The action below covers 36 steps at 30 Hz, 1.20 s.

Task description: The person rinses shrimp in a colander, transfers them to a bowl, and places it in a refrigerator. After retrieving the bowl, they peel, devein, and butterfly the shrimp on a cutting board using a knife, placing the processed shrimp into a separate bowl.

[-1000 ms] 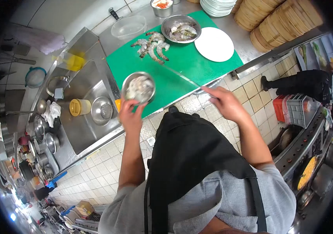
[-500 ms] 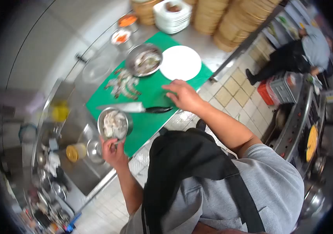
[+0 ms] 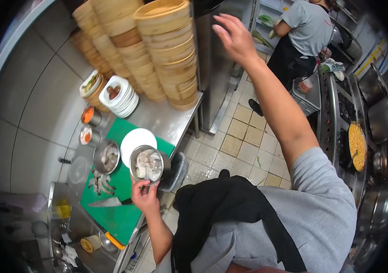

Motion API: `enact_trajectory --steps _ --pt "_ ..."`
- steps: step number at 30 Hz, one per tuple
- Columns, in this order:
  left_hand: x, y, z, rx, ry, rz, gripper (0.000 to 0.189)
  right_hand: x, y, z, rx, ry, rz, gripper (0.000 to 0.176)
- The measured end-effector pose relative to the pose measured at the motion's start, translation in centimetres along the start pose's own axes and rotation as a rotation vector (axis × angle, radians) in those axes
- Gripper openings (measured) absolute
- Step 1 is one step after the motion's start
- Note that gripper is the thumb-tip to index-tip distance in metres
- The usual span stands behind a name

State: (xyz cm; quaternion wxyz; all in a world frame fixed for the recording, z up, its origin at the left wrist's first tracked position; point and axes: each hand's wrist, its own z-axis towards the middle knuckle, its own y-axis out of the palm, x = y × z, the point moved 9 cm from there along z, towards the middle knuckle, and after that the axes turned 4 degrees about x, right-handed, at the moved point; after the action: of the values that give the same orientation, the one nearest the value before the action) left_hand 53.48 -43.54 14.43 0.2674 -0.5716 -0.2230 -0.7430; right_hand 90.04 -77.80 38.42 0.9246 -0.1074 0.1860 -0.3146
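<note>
My left hand (image 3: 145, 195) grips the lower rim of a steel bowl (image 3: 165, 164) of pale peeled shrimp (image 3: 148, 164), held up in front of the white round plate (image 3: 137, 140). Stretched out and raised at the upper middle, my right hand (image 3: 238, 40) has its fingers apart and holds nothing. Below the plate lies the green cutting board (image 3: 123, 223). On it rest a knife (image 3: 105, 202) with a black handle, a small pile of grey shrimp (image 3: 100, 183) and a second steel bowl (image 3: 96, 163) with more shrimp.
Tall stacks of bamboo steamers (image 3: 169, 54) stand at the back beside stacked white dishes (image 3: 125, 107). A co-worker (image 3: 305, 34) bends over at the upper right. Along the right runs a stove with a pan of yellow food (image 3: 357, 145). A sink lies at lower left.
My left hand has lifted the bowl of peeled shrimp off the board. My right hand has moved away from the board, up and outward. The view has turned toward the steamers and the co-worker.
</note>
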Motion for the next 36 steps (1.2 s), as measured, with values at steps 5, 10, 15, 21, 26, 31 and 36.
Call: enact_trajectory --steps 5,10,15,21,26,31,36 --pt "0.8 8.2 0.5 -0.098 -0.019 -0.035 0.029 3.1 4.5 6.2 -0.133 -0.142 -0.006 0.040" --pt "-1.3 12.9 2.2 -0.167 -0.060 -0.011 0.031 2.8 4.0 6.2 -0.052 -0.245 0.061 0.034" --pt "-4.2 17.0 5.0 -0.261 -0.148 0.075 0.032 3.6 2.7 5.9 -0.044 -0.285 0.074 0.042" --pt "-4.8 23.1 8.7 -0.327 -0.009 0.111 0.030 9.1 -6.2 4.0 0.060 -0.049 0.263 0.025" --pt "-5.8 30.8 10.7 -0.564 -0.003 0.195 0.029 21.0 -16.7 0.6 0.282 0.198 0.472 0.056" --pt "-10.9 41.5 8.9 -0.733 -0.068 0.050 0.025 24.7 -21.6 1.6 0.137 0.259 0.429 0.064" --pt "-16.6 52.6 6.6 -0.709 -0.091 0.096 0.033 26.7 -23.2 1.8 0.110 0.174 0.404 0.060"
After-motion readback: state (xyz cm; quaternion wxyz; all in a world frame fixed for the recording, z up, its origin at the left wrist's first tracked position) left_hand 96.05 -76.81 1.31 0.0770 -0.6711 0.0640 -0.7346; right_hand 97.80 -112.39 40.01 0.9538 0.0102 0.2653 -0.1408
